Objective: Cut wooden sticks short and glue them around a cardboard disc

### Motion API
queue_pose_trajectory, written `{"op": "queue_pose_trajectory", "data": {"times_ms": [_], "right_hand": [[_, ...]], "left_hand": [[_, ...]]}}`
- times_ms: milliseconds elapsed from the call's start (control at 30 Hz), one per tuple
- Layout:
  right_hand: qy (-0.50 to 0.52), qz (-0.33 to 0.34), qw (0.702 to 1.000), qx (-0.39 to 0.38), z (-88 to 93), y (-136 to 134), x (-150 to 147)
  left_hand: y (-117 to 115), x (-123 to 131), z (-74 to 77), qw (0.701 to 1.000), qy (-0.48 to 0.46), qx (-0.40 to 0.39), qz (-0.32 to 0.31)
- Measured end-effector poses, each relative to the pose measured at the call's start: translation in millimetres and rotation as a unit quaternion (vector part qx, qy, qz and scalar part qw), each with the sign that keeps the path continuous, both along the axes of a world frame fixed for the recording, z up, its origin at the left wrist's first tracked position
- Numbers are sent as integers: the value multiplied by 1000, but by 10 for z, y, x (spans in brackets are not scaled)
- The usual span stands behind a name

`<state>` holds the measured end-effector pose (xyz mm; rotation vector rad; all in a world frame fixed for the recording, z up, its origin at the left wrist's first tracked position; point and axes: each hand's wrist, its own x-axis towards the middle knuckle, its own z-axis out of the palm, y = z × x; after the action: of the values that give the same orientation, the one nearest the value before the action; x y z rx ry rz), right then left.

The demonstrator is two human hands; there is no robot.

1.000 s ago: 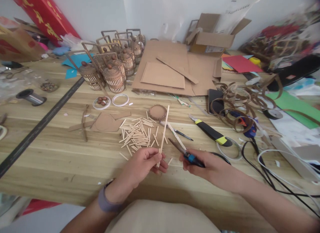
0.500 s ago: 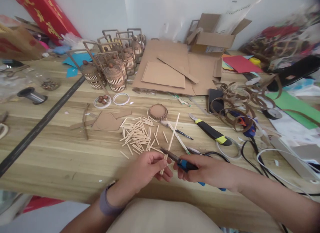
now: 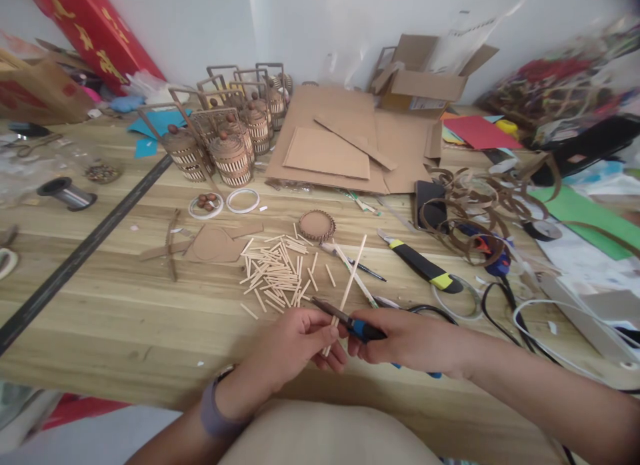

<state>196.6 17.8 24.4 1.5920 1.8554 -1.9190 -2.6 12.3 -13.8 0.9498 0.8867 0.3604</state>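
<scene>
Over cluttered wooden surface, left hand pinched on long stick, right hand clamped on blue-handled cutters set across it.

Red banner: bore gold Chinese characters, too blurred and cut off by the frame's edge to be read.
Cardboard box: carried a pale printed sticker on its front; the print was too small to make out.
Readable text overall: no word, brand or number could be read.
</scene>
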Motion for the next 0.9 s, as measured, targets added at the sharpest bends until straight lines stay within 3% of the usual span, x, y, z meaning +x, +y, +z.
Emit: {"op": "queue_pose_trajectory", "data": {"times_ms": [533,900], "right_hand": [[-7,40,996,77,-37,15,-48],[-44,10,992,118,-161,-55,-65]], "left_hand": [[36,15,26,1000,-4,4,-6],[5,58,-52,999,-3,-12,33]]}}
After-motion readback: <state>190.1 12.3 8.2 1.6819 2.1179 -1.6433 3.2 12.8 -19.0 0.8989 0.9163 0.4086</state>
